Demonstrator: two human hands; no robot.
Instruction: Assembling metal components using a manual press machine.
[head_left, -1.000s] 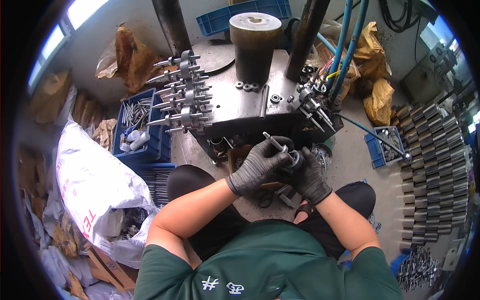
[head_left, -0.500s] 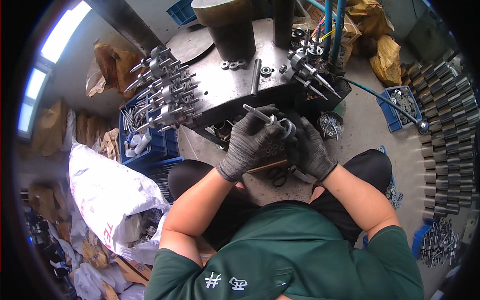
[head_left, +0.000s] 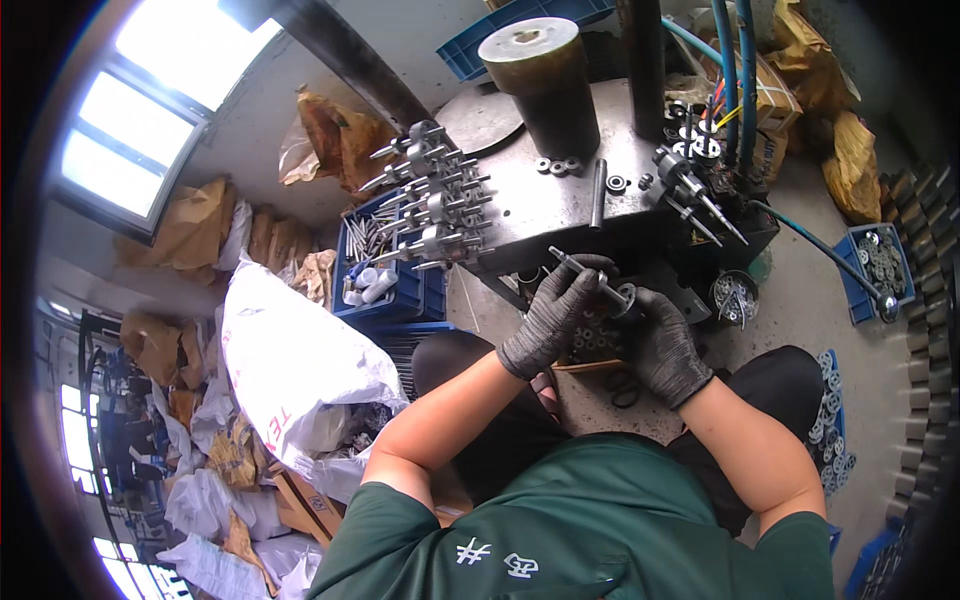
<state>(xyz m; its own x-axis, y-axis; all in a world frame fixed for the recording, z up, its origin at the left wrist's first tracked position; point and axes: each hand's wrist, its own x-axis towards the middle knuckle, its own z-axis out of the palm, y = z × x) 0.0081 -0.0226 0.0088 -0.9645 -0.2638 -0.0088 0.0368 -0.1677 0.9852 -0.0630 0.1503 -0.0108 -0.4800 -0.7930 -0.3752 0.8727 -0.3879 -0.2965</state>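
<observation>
Both of my hands wear dark grey knit gloves. My left hand [head_left: 558,318] is wrapped round a slim metal shaft [head_left: 566,260], whose bare tip sticks out up and to the left. At the shaft's lower right end is a metal ring [head_left: 627,296], held by the fingers of my right hand [head_left: 664,348]. Whether the ring sits round the shaft or only touches it, I cannot tell. Under my hands is a box of small rings [head_left: 590,345], partly hidden. On the metal bench ahead lie a loose rod [head_left: 598,195] and a bearing [head_left: 617,184].
Shafts with rotors [head_left: 440,205] crowd the bench's left edge; more rotor shafts [head_left: 690,190] lie at its right. A thick steel cylinder [head_left: 540,90] rises behind. Blue bins [head_left: 395,300] stand left, beside a white sack [head_left: 300,350]. Another blue bin [head_left: 862,300] holds metal parts at right.
The view has swung left, so the scene sits farther right in the picture. My hands remain together over the parts box, still holding the shaft and ring, now tilted more downward to the right.
</observation>
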